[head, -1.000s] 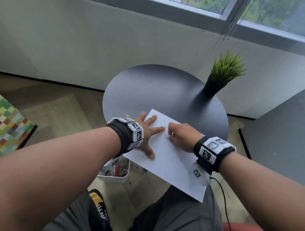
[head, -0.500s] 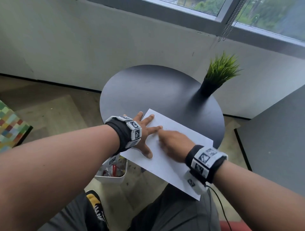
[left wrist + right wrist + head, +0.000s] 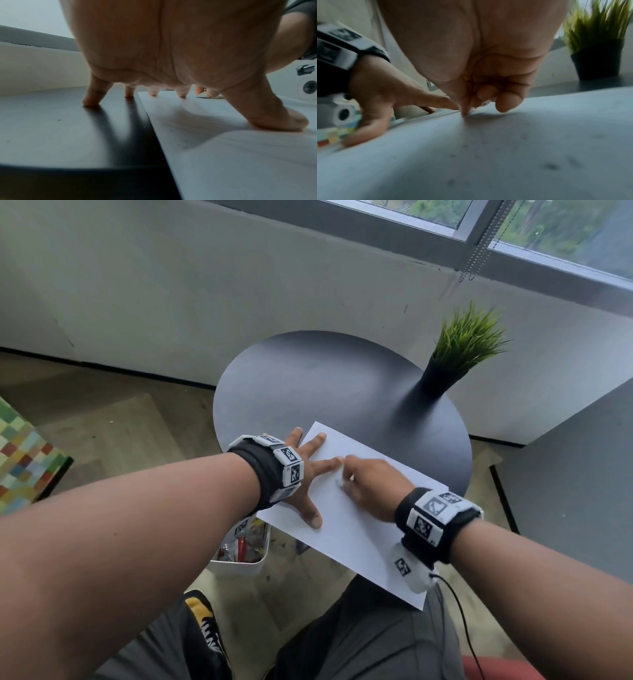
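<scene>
The round dark worktop point(image 3: 308, 378) carries a white sheet of paper point(image 3: 359, 542) that overhangs its near edge. The left hand point(image 3: 305, 474) lies across the sheet's left edge, grip fully spread, pressing it flat. The right hand point(image 3: 373, 484), grip curled up on nothing, pushes a fingertip onto the paper just beside it.

White paper point(image 3: 356, 539), black table point(image 3: 308, 385)

words: none legible for sure.
left wristband point(image 3: 289, 465): b/w square code tags, no letters/nos.; just behind left fingers point(image 3: 317, 441).
right wristband point(image 3: 430, 515): same tags, behind right fingers point(image 3: 352, 470); 1 more on white pod point(image 3: 402, 566).
bin tag point(image 3: 240, 529): code square, below left fingers.
shoe point(image 3: 205, 625): white lettering, too blurred to read.
</scene>
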Action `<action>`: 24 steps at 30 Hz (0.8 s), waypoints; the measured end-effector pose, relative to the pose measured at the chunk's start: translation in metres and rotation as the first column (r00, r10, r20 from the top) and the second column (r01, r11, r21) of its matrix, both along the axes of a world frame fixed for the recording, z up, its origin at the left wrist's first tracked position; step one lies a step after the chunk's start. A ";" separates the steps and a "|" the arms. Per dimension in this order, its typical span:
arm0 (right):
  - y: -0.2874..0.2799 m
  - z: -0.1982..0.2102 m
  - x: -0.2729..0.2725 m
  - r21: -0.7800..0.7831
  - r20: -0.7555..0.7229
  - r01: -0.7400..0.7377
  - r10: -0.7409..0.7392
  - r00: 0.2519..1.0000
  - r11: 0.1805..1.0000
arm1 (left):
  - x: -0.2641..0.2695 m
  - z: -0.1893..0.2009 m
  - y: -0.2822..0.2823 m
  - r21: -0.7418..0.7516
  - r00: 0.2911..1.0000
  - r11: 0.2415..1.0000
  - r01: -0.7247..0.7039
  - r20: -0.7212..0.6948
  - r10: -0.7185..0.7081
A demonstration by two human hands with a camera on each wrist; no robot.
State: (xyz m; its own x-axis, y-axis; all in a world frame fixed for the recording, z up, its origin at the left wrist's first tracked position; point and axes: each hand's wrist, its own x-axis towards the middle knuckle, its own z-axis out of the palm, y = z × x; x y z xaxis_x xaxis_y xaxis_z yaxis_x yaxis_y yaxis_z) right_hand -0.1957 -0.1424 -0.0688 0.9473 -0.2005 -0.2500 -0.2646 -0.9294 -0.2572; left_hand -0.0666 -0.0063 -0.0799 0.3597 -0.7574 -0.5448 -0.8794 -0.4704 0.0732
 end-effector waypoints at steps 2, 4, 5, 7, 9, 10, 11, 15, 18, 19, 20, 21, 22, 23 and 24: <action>-0.007 -0.001 0.001 -0.043 0.031 0.096 -0.095 0.995 0.994 | 0.000 -0.002 0.001 -0.002 1.000 1.000 -0.005 0.000 0.005; 0.014 -0.003 -0.002 -0.019 0.023 -0.031 0.031 0.999 0.999 | 0.001 -0.003 0.000 -0.005 1.000 1.000 -0.005 -0.001 0.005; 0.029 -0.004 -0.007 0.023 0.007 -0.137 0.137 0.991 0.990 | 0.001 -0.002 -0.001 0.001 1.000 1.000 -0.002 0.005 0.002; 0.038 -0.001 -0.011 0.076 -0.015 -0.232 0.234 0.972 0.970 | 0.001 -0.003 0.000 0.014 1.000 1.000 0.004 0.018 -0.004; 0.020 0.001 -0.004 0.043 0.009 -0.111 0.111 0.994 0.993 | 0.000 -0.005 0.000 -0.002 1.000 1.000 -0.001 0.006 0.001; 0.009 0.000 -0.001 0.018 0.038 -0.012 0.012 0.999 1.000 | 0.001 -0.007 0.000 -0.015 1.000 1.000 -0.003 0.006 0.003; 0.003 0.000 0.001 -0.009 0.067 0.060 -0.060 0.996 0.998 | 0.001 -0.007 0.001 -0.019 1.000 1.000 -0.004 0.007 0.004; 0.038 -0.006 -0.002 0.052 0.054 -0.140 0.137 0.989 0.989 | -0.001 -0.006 0.000 -0.006 0.999 1.000 0.001 0.033 -0.001; 0.025 -0.003 -0.002 0.068 0.045 -0.122 0.120 0.992 0.990 | -0.001 -0.005 0.002 -0.010 1.000 1.000 0.007 0.030 -0.006; 0.011 -0.001 0.001 0.045 0.059 -0.018 0.015 0.998 0.999 | 0.000 -0.006 0.002 -0.019 1.000 1.000 0.005 0.025 -0.004; -0.001 -0.001 0.002 0.021 0.082 0.084 -0.085 0.993 0.996 | 0.000 -0.007 0.003 -0.021 1.000 1.000 0.003 0.026 -0.003; -0.006 -0.003 0.002 0.002 0.101 0.148 -0.148 0.984 0.989 | 0.000 -0.007 0.004 -0.020 1.000 1.000 0.003 0.028 -0.003; -0.003 -0.004 0.002 -0.012 0.123 0.142 -0.140 0.983 0.990 | 0.001 -0.007 0.003 -0.018 1.000 1.000 0.003 0.030 -0.003; 0.008 -0.006 0.001 -0.020 0.127 0.072 -0.069 0.989 0.997 | 0.001 -0.007 0.003 -0.018 1.000 1.000 0.004 0.029 -0.003; 0.022 -0.008 -0.002 -0.013 0.109 -0.032 0.034 0.993 0.999 | 0.001 -0.007 0.002 -0.016 1.000 1.000 0.005 0.025 -0.005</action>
State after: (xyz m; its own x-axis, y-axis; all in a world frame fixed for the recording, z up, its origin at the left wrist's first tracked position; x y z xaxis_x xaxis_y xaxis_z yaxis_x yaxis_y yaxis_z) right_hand -0.1977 -0.1206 -0.0770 0.9749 -0.1709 -0.1426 -0.2046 -0.9403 -0.2721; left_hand -0.0654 -0.0039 -0.0868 0.3692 -0.7680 -0.5233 -0.8835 -0.4648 0.0588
